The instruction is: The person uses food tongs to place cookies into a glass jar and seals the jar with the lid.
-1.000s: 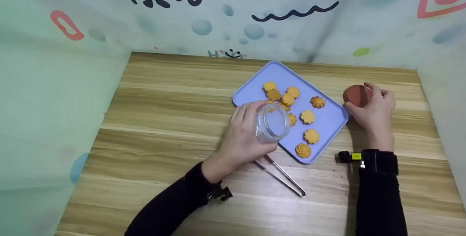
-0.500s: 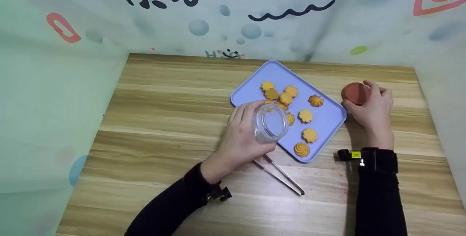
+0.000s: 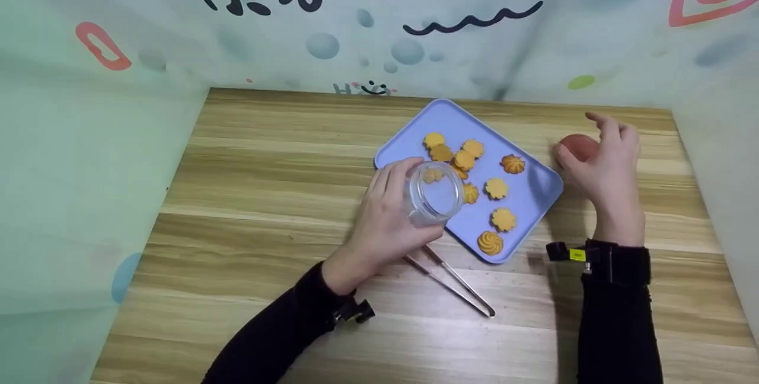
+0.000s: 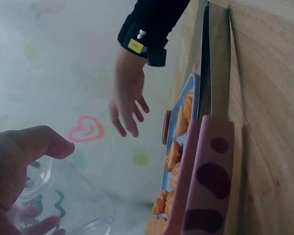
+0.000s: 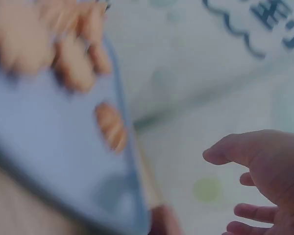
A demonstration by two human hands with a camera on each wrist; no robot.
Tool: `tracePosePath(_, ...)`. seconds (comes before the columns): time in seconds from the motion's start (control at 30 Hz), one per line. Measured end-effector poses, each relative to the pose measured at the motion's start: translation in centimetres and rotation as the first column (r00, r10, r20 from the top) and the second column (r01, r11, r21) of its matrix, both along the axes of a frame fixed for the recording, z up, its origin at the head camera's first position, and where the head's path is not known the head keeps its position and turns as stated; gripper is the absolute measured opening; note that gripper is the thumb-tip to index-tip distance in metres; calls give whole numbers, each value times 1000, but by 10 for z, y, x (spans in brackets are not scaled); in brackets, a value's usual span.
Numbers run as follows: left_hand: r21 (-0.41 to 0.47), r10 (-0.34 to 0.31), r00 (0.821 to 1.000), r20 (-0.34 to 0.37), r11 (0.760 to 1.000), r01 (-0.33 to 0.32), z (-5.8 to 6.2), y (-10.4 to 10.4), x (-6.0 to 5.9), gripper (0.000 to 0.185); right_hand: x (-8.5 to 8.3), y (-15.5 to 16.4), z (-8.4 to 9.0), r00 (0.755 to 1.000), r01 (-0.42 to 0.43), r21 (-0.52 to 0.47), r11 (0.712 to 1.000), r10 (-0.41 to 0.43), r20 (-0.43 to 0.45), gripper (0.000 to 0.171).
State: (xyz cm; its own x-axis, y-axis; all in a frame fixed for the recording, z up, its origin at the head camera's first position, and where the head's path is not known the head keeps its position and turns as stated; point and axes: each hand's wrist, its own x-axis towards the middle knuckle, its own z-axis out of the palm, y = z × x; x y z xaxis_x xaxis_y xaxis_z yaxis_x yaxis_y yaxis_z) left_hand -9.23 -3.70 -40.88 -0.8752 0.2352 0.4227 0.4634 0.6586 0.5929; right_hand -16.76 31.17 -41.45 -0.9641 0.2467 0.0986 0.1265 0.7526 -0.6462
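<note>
My left hand (image 3: 388,212) grips a clear open-mouthed jar (image 3: 437,191) above the near left edge of a lavender tray (image 3: 536,188). The left wrist view shows the jar (image 4: 71,196) tilted beside the thumb. Several golden cookies (image 3: 497,188) lie on the tray, some partly hidden behind the jar. My right hand (image 3: 611,165), its fingers spread and apart from the surface, hovers over a round reddish-brown lid (image 3: 580,146). That lid (image 4: 165,127) lies on the table past the tray's right corner. Nothing is between the right fingers in the right wrist view.
Metal tongs (image 3: 459,286) lie on the wooden table (image 3: 267,194) in front of the tray, partly under the left hand. Their pink, dark-spotted handles (image 4: 210,181) show close up in the left wrist view. A printed curtain (image 3: 356,58) stands behind the table.
My right hand has let go of the lid and risen off it, the fingers opening out. The left hand has shifted slightly left and away with the jar.
</note>
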Motion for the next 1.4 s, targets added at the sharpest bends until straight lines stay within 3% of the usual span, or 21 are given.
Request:
tracePosePath(0.13, 27, 8, 1000, 20, 1000, -9, 3, -5, -5, 98, 13, -27, 17, 990, -111, 22, 994, 112, -83, 70)
tracePosePath(0.23, 56, 17, 999, 34, 998, -19, 5, -12, -10, 98, 26, -49, 26, 956, -250, 73, 965, 258, -141, 67)
tracePosePath(0.3, 86, 20, 999, 41, 996, -24, 5, -18, -13, 98, 35, -65, 28, 907, -367, 112, 923, 382, -176, 63)
tracePosePath(0.43, 176, 26, 997, 66, 984, -37, 0, -33, -21, 97, 58, -99, 27, 787, -565, 189, 803, 594, -168, 54)
tracePosePath(0.5, 224, 24, 996, 82, 974, -42, -6, -40, -25, 95, 69, -114, 25, 748, -616, 226, 754, 651, -132, 52)
tracePosePath(0.57, 280, 8, 993, 117, 959, -41, -5, -46, -23, 94, 81, -129, 20, 730, -635, 272, 723, 677, -96, 53)
tracePosePath(0.7, 365, -12, 987, 163, 930, -49, -12, -61, -19, 94, 99, -153, 5, 713, -652, 354, 671, 701, -16, 57)
tracePosePath(0.77, 394, -11, 985, 171, 917, -58, -22, -68, -19, 94, 106, -162, -4, 709, -658, 381, 650, 704, 23, 62)
tracePosePath(0.9, 426, -7, 986, 168, 902, -66, -47, -77, -24, 94, 116, -170, -16, 736, -639, 425, 642, 670, 94, 72)
tracePosePath(1.03, 434, 1, 985, 172, 897, -77, -59, -78, -25, 93, 120, -174, -24, 740, -639, 446, 627, 659, 135, 75)
tracePosePath(1.17, 443, 20, 983, 184, 891, -101, -62, -74, -22, 93, 120, -175, -30, 719, -660, 453, 599, 678, 151, 64)
tracePosePath(1.3, 467, 12, 981, 196, 878, -104, -54, -69, -17, 92, 118, -174, -33, 715, -664, 455, 593, 682, 155, 49)
tracePosePath(1.4, 489, -15, 980, 196, 868, -85, -48, -68, -13, 89, 115, -170, -33, 696, -693, 409, 593, 699, 165, 41)
